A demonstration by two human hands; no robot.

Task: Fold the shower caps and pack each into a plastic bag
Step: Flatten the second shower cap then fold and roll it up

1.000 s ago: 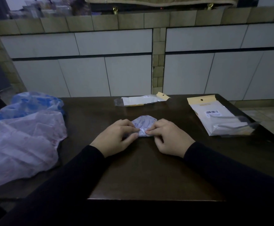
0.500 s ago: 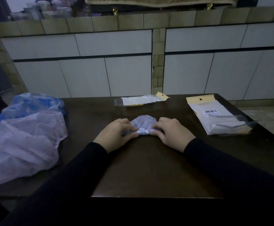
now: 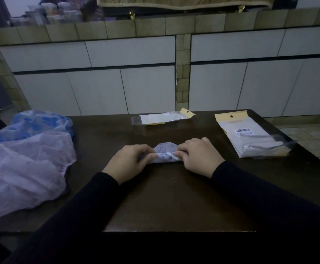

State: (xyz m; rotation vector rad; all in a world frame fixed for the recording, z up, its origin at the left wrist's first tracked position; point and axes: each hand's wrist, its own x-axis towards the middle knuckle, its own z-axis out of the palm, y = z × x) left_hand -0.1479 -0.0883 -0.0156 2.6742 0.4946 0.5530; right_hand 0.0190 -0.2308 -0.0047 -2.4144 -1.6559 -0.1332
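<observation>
A small folded shower cap (image 3: 165,153), pale with a faint print, lies on the dark wooden table (image 3: 174,202) in the middle. My left hand (image 3: 129,162) pinches its left end with curled fingers and thumb. My right hand (image 3: 199,156) grips its right end the same way. The cap's ends are hidden under my fingers. A single plastic bag (image 3: 164,118) with a yellow header lies flat behind the cap. A stack of similar plastic bags (image 3: 250,138) sits at the right.
Loose unfolded shower caps are heaped at the table's left: a pale lilac one (image 3: 24,172) in front, blue ones (image 3: 41,121) behind. White cabinet fronts (image 3: 128,88) stand beyond the table. Tiled floor (image 3: 313,136) shows at the right.
Both hands have shifted slightly away from me with the cap, and the fold has been pressed flatter and narrower between them.
</observation>
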